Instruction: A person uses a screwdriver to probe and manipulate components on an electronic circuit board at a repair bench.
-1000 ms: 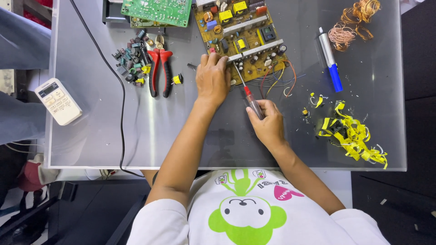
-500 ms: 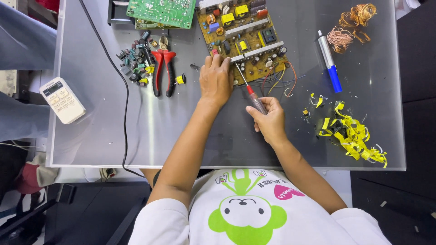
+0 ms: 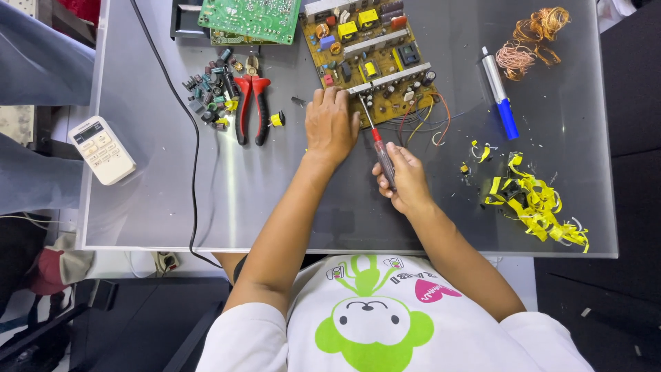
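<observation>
The right hand (image 3: 407, 180) is gripping a red-handled screwdriver (image 3: 377, 141) in a closed fist, its tip working at the near edge of the brown circuit board (image 3: 372, 58), while the left hand (image 3: 330, 127) is lying flat, fingers open, pressing that board's corner to the glass table (image 3: 206, 200). Stripping looks well along: a pile of pulled capacitors (image 3: 210, 93), copper wire coils (image 3: 530, 38) and yellow tape scraps (image 3: 533, 203) is lying about, yet many parts are remaining mounted. Red pliers (image 3: 251, 107), a green board (image 3: 249, 15), a blue-tipped pen (image 3: 500, 102) and a white remote (image 3: 103, 149) are resting apart, blocking nothing

White remote (image 3: 103, 149), small screen, table left edge.
</observation>
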